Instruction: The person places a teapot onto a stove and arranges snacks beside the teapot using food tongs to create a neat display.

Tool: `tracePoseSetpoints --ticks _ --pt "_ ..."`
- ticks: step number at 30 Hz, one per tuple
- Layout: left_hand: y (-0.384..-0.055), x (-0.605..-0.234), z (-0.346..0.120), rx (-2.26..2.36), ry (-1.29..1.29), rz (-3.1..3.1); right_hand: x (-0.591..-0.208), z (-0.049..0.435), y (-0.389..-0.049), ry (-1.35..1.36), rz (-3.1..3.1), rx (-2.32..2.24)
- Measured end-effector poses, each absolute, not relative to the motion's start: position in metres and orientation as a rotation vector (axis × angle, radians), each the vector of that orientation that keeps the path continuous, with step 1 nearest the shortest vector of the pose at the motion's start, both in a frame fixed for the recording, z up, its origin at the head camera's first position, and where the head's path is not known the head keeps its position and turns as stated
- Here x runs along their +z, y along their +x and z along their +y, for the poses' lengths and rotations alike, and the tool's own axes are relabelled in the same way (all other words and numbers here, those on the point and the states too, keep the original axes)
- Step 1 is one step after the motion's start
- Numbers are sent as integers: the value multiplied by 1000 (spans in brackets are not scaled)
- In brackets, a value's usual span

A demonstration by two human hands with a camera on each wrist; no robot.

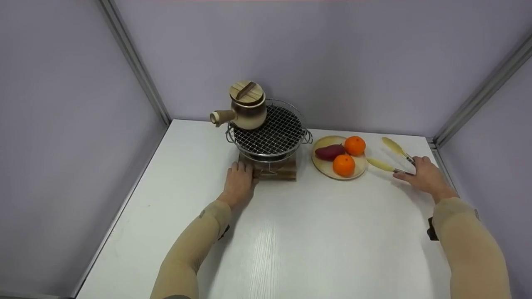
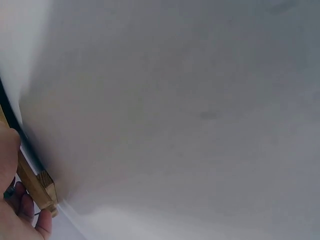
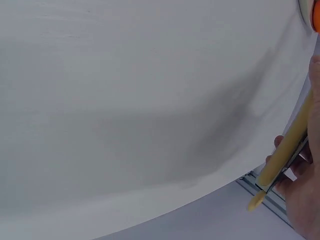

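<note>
My left hand [image 1: 238,182] grips the near left side of the wooden base [image 1: 286,171] under a round tabletop grill [image 1: 278,135]. In the left wrist view, thumb and fingers lie around that base [image 2: 34,186]. On the grill mesh stands a brown-and-cream side-handled teapot [image 1: 250,118] with a wooden lid [image 1: 247,92]. Over at the right, my right hand [image 1: 427,176] holds a pair of tongs [image 1: 392,146] with yellowish tips, their arms spread apart and pointing left. In the right wrist view, fingers curl around the tongs' tan handle [image 3: 287,145].
Between the grill and the tongs sits a round plate [image 1: 324,169] bearing two oranges [image 1: 343,165] and a dark red sweet potato [image 1: 329,152]. The white table [image 1: 291,232] backs onto a grey wall panel [image 1: 332,62], with more panels at both sides.
</note>
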State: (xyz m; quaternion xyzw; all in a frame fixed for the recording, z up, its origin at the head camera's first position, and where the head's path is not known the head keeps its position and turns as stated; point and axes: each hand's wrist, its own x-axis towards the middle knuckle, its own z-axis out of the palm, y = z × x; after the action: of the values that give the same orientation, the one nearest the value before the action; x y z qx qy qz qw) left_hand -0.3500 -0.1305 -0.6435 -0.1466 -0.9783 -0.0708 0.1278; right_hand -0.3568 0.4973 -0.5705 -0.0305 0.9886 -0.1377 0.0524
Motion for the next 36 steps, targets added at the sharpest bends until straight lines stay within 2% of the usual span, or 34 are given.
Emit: tracePoseSetpoints --ticks 16,36 --pt "-348 -639 -126 -226 -365 -2940 -556 486 -356 -127 3110 -380" --pt "-344 -636 -125 -267 -352 -2949 -565 468 -369 -152 3125 -327"
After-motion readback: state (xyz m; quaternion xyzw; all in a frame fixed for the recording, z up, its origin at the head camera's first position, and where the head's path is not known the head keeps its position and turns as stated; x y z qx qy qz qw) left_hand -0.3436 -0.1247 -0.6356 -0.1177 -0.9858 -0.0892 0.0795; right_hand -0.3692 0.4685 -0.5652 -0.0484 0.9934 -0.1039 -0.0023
